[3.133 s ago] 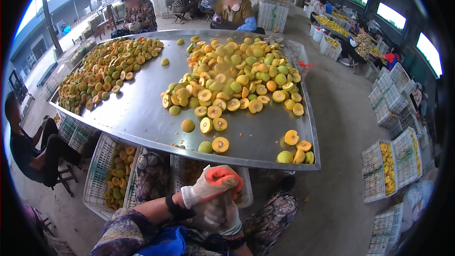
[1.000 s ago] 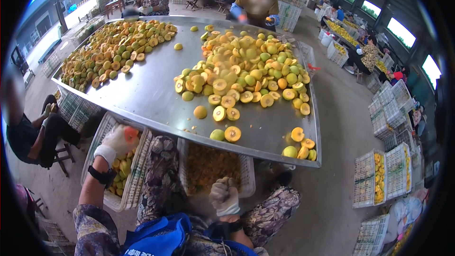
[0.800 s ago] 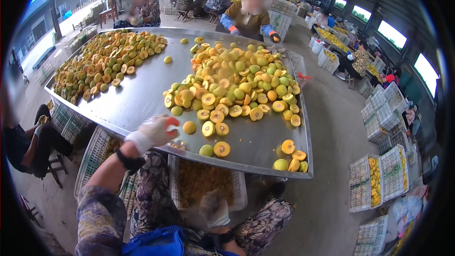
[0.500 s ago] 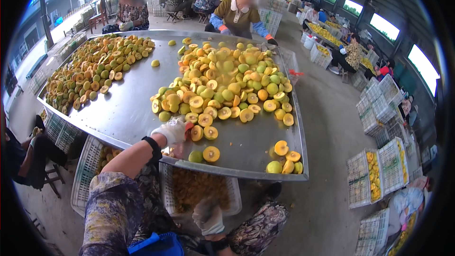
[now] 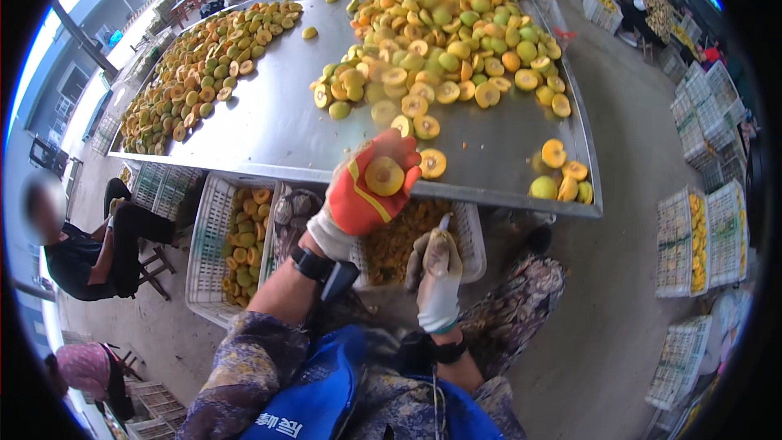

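My left hand (image 5: 371, 187), in an orange-red and white glove, is turned palm up over the table's near edge. Its fingers curl around a halved yellow stone fruit (image 5: 384, 176), cut face up. To its right and lower, my right hand (image 5: 440, 277) wears a white, stained glove and is closed on a small tool (image 5: 445, 221); only a pale, narrow tip shows. Just beyond my left hand, several fruit halves (image 5: 432, 163) lie on the metal table (image 5: 269, 106). Below the hands stands a crate (image 5: 474, 253) of brownish-orange scraps.
A large pile of yellow-green halves (image 5: 456, 49) covers the table's far middle, another pile (image 5: 204, 73) its left. A white crate of fruit (image 5: 195, 269) stands left of my knees. A person in black (image 5: 90, 253) sits further left. Stacked crates (image 5: 680, 236) line the right.
My left hand has lifted off the table edge and turned palm up with a fruit half in it. My right hand has risen toward it. The view has tilted down.
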The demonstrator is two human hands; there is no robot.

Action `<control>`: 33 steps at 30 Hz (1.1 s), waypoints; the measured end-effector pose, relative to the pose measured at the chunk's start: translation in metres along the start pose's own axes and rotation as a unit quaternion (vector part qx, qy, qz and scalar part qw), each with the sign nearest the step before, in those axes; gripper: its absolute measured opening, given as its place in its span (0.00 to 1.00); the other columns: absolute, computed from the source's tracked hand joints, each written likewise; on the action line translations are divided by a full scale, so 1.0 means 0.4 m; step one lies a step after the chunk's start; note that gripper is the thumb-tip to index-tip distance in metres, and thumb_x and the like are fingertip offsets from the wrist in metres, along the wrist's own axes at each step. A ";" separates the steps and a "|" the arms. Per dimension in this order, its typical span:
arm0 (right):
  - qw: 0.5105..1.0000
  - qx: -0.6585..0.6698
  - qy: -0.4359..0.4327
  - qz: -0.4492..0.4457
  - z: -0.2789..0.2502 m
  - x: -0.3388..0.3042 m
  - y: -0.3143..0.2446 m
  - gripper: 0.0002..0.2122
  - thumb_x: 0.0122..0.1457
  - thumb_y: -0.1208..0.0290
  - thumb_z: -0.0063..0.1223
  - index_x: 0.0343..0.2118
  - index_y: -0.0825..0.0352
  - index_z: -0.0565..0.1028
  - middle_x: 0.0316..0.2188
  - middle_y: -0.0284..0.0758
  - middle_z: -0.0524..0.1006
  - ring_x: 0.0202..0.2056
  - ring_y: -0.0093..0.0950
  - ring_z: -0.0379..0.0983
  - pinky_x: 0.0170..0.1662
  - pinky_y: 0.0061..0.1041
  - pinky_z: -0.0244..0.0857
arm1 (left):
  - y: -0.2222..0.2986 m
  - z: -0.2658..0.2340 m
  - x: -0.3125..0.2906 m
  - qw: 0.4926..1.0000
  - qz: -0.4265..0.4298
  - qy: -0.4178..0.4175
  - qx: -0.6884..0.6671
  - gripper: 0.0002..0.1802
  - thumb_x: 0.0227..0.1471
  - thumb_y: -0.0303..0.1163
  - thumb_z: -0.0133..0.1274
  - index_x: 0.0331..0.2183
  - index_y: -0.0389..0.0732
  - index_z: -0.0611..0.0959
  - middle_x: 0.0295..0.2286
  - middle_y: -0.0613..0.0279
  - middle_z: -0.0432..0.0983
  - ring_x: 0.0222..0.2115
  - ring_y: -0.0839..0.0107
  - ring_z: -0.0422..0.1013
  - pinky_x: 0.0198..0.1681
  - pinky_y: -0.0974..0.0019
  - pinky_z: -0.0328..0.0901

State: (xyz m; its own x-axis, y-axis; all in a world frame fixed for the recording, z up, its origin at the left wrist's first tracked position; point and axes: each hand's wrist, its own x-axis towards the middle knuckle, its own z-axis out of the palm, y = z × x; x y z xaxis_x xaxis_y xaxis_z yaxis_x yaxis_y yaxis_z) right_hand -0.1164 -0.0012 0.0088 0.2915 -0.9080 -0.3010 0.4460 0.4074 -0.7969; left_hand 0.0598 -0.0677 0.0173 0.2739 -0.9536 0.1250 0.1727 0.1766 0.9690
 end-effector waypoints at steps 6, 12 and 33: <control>0.985 -0.146 -0.034 -0.084 -0.002 0.000 0.049 0.16 0.69 0.53 0.48 0.34 0.64 0.72 0.19 0.26 0.68 0.16 0.16 0.61 0.18 0.17 0.54 | -0.003 0.053 -0.114 0.897 -0.199 -0.017 -0.395 0.25 0.66 0.45 0.47 0.55 0.38 0.76 0.51 0.53 0.75 0.50 0.57 0.73 0.53 0.52 0.71; 0.959 -0.236 0.005 -0.155 -0.026 0.010 0.055 0.17 0.69 0.57 0.49 0.40 0.71 0.74 0.23 0.32 0.72 0.24 0.24 0.62 0.30 0.29 0.63 | -0.002 0.087 -0.154 0.948 -0.169 -0.084 -0.258 0.27 0.65 0.44 0.50 0.57 0.36 0.73 0.52 0.52 0.74 0.50 0.59 0.73 0.55 0.54 0.71; 0.999 -0.046 0.023 0.012 -0.058 -0.024 0.005 0.17 0.70 0.56 0.47 0.41 0.68 0.74 0.24 0.28 0.73 0.23 0.16 0.66 0.26 0.20 0.59 | -0.038 0.045 -0.134 0.936 -0.217 -0.059 -0.270 0.15 0.62 0.32 0.53 0.50 0.44 0.75 0.52 0.56 0.74 0.44 0.59 0.76 0.39 0.62 0.76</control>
State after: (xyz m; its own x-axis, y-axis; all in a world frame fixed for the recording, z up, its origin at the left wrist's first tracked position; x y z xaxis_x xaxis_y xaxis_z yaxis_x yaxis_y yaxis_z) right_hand -0.1380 0.0062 -0.0021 0.2609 -0.9021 -0.3437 0.3588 0.4211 -0.8330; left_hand 0.0255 -0.0239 -0.0003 -0.0338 -0.9789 -0.2014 0.7054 -0.1661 0.6891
